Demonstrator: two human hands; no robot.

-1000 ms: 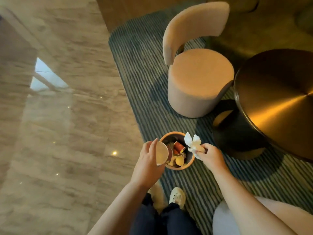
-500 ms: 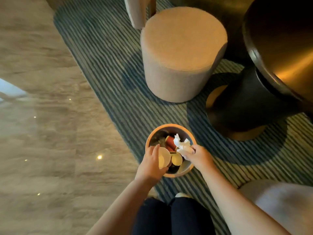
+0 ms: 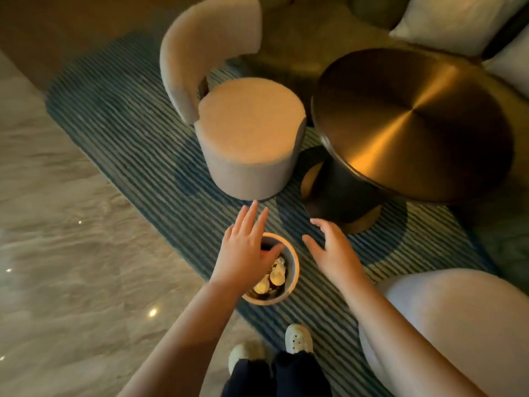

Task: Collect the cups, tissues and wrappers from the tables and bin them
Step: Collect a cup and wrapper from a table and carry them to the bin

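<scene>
rug (image 3: 137,133): striped blue-grey, lies on polished marble floor (image 3: 57,253) | chair (image 3: 252,133): beige, round seat, curved back, stands on rug | cushions (image 3: 458,21): pale, top right | rounded seat (image 3: 458,325): pale, bottom right | shoes (image 3: 297,338): white, bottom centre

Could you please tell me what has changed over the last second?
The left hand has let go of its cup and the right hand its tissue; both are now open and empty, the left above the bin, the right beside it. The bin still stands on the striped rug near the chair and round table.
</scene>
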